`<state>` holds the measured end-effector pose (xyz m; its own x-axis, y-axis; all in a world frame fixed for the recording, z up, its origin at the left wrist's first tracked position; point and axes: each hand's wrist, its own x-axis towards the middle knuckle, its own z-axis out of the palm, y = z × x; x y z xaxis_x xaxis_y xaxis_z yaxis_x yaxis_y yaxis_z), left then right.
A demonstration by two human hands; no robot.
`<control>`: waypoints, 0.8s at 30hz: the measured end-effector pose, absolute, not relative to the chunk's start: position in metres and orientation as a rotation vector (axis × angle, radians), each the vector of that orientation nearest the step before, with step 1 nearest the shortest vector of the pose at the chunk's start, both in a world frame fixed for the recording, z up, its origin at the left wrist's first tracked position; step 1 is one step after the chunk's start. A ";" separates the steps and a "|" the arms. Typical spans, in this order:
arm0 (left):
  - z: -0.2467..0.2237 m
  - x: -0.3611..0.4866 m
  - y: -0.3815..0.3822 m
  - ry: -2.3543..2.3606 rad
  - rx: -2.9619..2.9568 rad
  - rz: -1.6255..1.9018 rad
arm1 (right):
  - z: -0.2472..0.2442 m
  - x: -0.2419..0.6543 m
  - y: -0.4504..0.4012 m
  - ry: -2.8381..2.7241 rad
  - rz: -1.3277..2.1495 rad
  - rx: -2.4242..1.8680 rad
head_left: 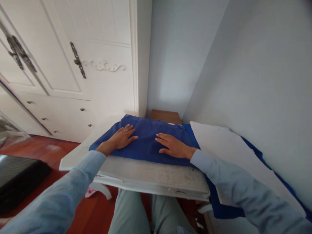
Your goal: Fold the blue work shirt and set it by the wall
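A dark blue cloth (146, 139) lies spread over the white padded table (151, 174). My left hand (122, 137) rests flat on its left part, fingers spread, with a ring on one finger. On the right part of the same cloth lies my right hand (173, 145), palm down, fingers apart. Neither hand grips anything. To the right, a white sheet (219, 139) lies over more blue fabric (225, 211), partly beneath my right forearm.
A white wardrobe (109, 94) with dark handles stands behind at the left. Grey walls (255, 81) meet behind the table, near a brown wooden box (165, 116). A black ridged object (21, 182) sits on the red-brown floor at the left.
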<state>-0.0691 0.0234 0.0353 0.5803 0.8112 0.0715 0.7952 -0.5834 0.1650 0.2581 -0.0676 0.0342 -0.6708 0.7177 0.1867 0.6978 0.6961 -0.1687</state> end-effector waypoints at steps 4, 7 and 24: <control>0.010 -0.078 0.040 1.476 2.606 0.146 | 0.008 0.284 -0.029 -2.666 0.191 -1.344; -0.004 -0.088 0.040 1.544 2.591 0.294 | -0.007 0.308 -0.025 -2.643 0.232 -1.415; -0.001 -0.086 0.039 2.048 2.402 0.217 | -0.008 0.326 -0.031 -2.645 0.185 -1.503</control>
